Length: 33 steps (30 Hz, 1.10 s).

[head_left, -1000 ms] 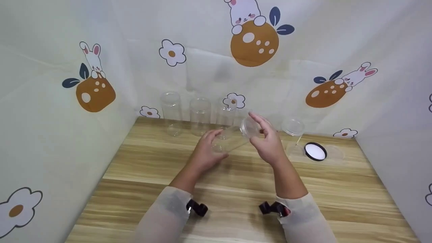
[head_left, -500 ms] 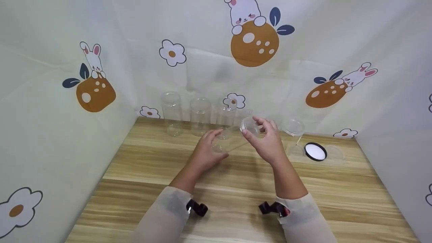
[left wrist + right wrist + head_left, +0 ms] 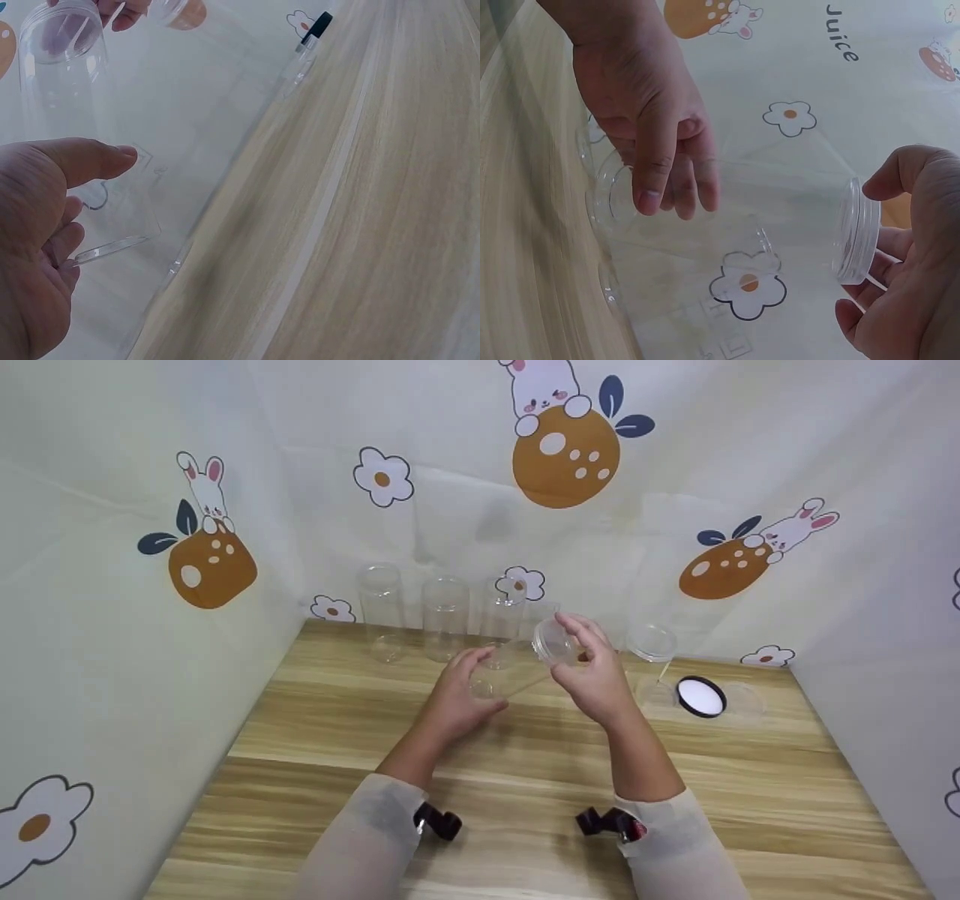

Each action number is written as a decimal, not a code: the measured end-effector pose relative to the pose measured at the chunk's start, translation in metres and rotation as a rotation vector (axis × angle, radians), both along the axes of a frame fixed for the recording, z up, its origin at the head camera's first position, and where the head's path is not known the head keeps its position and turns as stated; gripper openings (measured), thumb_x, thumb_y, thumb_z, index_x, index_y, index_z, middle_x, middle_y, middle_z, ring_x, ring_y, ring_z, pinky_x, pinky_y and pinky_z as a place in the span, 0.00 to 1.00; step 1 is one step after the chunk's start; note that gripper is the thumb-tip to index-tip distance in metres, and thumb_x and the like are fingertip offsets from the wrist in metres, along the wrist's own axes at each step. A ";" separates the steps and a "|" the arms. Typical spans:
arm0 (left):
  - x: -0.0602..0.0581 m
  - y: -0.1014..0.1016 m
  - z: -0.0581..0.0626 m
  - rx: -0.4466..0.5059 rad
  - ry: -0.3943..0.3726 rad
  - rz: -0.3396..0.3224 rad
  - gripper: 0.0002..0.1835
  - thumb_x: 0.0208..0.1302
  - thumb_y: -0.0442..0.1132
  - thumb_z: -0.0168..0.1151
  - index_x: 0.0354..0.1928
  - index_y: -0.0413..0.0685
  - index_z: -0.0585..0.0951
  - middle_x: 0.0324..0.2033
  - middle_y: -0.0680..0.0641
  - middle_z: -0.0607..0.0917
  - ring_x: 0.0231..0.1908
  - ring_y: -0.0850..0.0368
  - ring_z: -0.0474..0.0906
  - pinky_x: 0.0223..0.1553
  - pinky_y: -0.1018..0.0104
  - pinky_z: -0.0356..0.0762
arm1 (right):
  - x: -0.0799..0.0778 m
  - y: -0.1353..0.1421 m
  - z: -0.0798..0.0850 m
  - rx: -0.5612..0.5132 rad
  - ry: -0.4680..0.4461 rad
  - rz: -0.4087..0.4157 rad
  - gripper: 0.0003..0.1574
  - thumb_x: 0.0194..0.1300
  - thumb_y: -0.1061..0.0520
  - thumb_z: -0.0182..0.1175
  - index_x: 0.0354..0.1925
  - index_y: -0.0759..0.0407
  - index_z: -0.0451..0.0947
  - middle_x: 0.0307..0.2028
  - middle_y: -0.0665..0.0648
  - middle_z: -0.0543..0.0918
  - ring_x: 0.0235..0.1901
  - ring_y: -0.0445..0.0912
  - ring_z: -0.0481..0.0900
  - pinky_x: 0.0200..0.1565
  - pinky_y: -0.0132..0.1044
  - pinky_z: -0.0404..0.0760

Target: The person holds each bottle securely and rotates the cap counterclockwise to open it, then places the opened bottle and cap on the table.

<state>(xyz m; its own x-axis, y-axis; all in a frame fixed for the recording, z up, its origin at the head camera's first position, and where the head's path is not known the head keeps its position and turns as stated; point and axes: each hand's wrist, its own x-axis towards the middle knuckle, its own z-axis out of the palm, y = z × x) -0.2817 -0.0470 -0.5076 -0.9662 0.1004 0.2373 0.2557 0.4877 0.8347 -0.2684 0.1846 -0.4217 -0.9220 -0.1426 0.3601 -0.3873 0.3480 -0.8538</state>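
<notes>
My left hand (image 3: 461,697) grips a clear, see-through jar (image 3: 517,669) near its base. The jar tilts up to the right above the table. At its upper end, my right hand (image 3: 600,682) holds the edge of a wide clear lid (image 3: 551,643) between thumb and fingers. Seen from the right wrist, the ridged lid (image 3: 857,231) sits on the jar's end, with the right thumb at its rim and the fingers curled behind it. The left wrist view has the left hand (image 3: 37,232) around the jar's lower part; the base is hard to make out.
Three clear jars, left (image 3: 381,615), middle (image 3: 446,619) and right (image 3: 501,619), stand upright along the back wall. Farther right are another clear container (image 3: 652,645) and a black-rimmed white disc (image 3: 702,697) over a see-through piece. Patterned cloth walls surround the wooden table (image 3: 487,825).
My right fingers closed farther over the lid half a second ago, and now sit back at its edge, with the thumb drawn back. The left hand and the jar stay in place.
</notes>
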 end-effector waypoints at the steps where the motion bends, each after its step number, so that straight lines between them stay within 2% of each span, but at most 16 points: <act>1: 0.000 0.000 0.000 0.003 0.001 -0.001 0.48 0.49 0.41 0.86 0.75 0.59 0.75 0.76 0.48 0.74 0.78 0.44 0.68 0.80 0.41 0.65 | 0.000 0.000 0.000 -0.002 0.002 0.001 0.47 0.55 0.67 0.63 0.75 0.54 0.75 0.73 0.53 0.74 0.71 0.55 0.69 0.62 0.53 0.71; 5: 0.000 0.000 0.000 0.008 0.001 -0.006 0.48 0.49 0.40 0.86 0.75 0.59 0.75 0.75 0.48 0.74 0.77 0.44 0.68 0.79 0.41 0.65 | 0.000 0.001 0.000 -0.005 -0.006 0.004 0.46 0.58 0.63 0.67 0.76 0.52 0.73 0.75 0.53 0.72 0.72 0.55 0.68 0.63 0.56 0.71; 8: 0.000 0.000 0.000 0.003 0.010 -0.011 0.48 0.49 0.40 0.86 0.75 0.58 0.75 0.75 0.47 0.75 0.77 0.44 0.69 0.80 0.42 0.66 | -0.001 0.000 0.000 0.019 -0.034 -0.027 0.45 0.65 0.53 0.71 0.78 0.50 0.71 0.75 0.53 0.71 0.72 0.55 0.67 0.64 0.53 0.71; 11: -0.001 0.000 0.001 -0.002 0.017 -0.010 0.48 0.49 0.41 0.86 0.75 0.57 0.75 0.74 0.46 0.75 0.77 0.44 0.69 0.80 0.43 0.66 | -0.002 0.000 0.000 0.068 -0.062 -0.087 0.45 0.69 0.41 0.70 0.78 0.51 0.70 0.73 0.56 0.72 0.69 0.54 0.69 0.64 0.53 0.73; 14: 0.000 0.000 0.000 -0.006 0.016 -0.007 0.48 0.48 0.41 0.86 0.75 0.57 0.75 0.74 0.47 0.75 0.76 0.44 0.69 0.79 0.44 0.66 | -0.002 0.000 0.000 0.108 -0.089 -0.142 0.46 0.69 0.37 0.69 0.77 0.52 0.71 0.69 0.58 0.74 0.64 0.54 0.70 0.62 0.53 0.74; 18: -0.001 0.000 0.000 0.001 0.019 -0.013 0.49 0.48 0.41 0.86 0.75 0.57 0.75 0.74 0.46 0.75 0.76 0.44 0.70 0.79 0.44 0.67 | -0.002 -0.001 0.000 0.130 -0.117 -0.166 0.48 0.65 0.34 0.73 0.75 0.51 0.74 0.66 0.57 0.75 0.61 0.54 0.71 0.59 0.51 0.76; 23: -0.001 0.000 0.001 0.010 0.013 -0.017 0.49 0.47 0.40 0.86 0.75 0.58 0.75 0.74 0.47 0.75 0.76 0.45 0.70 0.79 0.44 0.67 | -0.002 -0.001 0.000 0.114 -0.099 -0.149 0.47 0.63 0.36 0.75 0.74 0.50 0.75 0.66 0.55 0.76 0.61 0.52 0.72 0.58 0.50 0.78; 29: -0.001 0.000 0.001 0.006 0.017 -0.014 0.49 0.47 0.40 0.86 0.75 0.56 0.75 0.74 0.46 0.76 0.75 0.44 0.71 0.79 0.45 0.67 | 0.000 -0.001 0.000 0.055 -0.043 -0.093 0.43 0.63 0.47 0.77 0.73 0.50 0.76 0.71 0.52 0.76 0.65 0.50 0.72 0.58 0.44 0.73; 33: -0.002 0.000 0.000 0.007 0.019 -0.014 0.49 0.47 0.41 0.86 0.74 0.55 0.75 0.73 0.46 0.76 0.75 0.45 0.71 0.79 0.46 0.67 | 0.001 -0.002 -0.001 0.024 0.005 -0.042 0.42 0.62 0.55 0.74 0.74 0.53 0.76 0.74 0.53 0.75 0.67 0.50 0.72 0.60 0.47 0.73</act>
<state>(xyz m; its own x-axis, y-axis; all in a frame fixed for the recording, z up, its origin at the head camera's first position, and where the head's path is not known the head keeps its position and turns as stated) -0.2835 -0.0468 -0.5077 -0.9600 0.1123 0.2566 0.2786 0.4778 0.8331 -0.2670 0.1823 -0.4223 -0.9253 -0.1125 0.3621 -0.3765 0.3839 -0.8431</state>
